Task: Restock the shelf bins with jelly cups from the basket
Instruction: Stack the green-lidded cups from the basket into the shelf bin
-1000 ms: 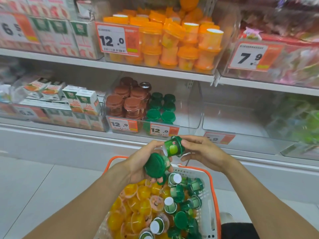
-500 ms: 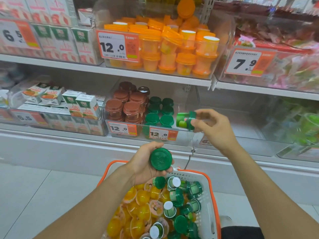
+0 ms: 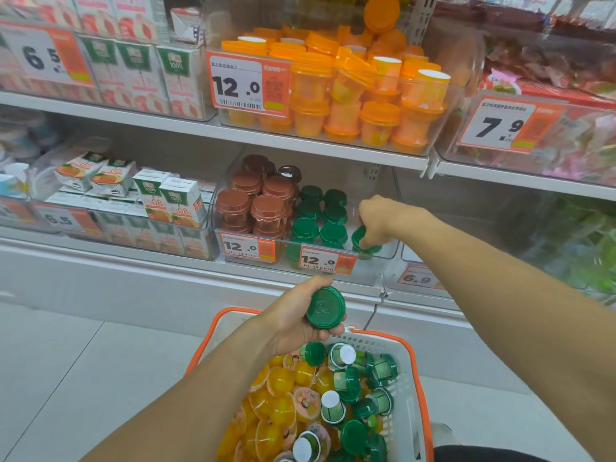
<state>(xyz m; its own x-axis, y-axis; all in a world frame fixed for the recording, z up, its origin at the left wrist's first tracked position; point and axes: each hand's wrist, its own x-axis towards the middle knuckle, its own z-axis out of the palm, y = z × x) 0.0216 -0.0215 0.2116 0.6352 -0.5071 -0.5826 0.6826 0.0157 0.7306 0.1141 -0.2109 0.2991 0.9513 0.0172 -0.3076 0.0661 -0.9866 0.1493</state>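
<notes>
Placement of one green-lidded jelly cup (image 3: 361,241) is the step in hand: the right hand (image 3: 375,221) reaches into the clear bin (image 3: 376,261) on the lower shelf, fingers curled down over the cup's lid, at the bin's front right corner just beside the standing green cups (image 3: 320,215). The cup looks tilted, its lid leaning toward the camera, and whether its base has met the bin floor cannot be told through the plastic. To do this well, I would level the cup first, settle it upright in line with the neighbouring green column, and loosen the fingers only once it stands on its own; the brown-lidded cups (image 3: 260,201) share the same bin on the left, so the green row should grow rightward into the bare space. The left hand (image 3: 300,315) waits above the basket (image 3: 413,361), wrapped round a second green cup (image 3: 325,307) with its lid facing up. More green cups lie jumbled in the basket's right half beside yellow jelly cups (image 3: 276,395), so a good deal of restocking seems to remain.
</notes>
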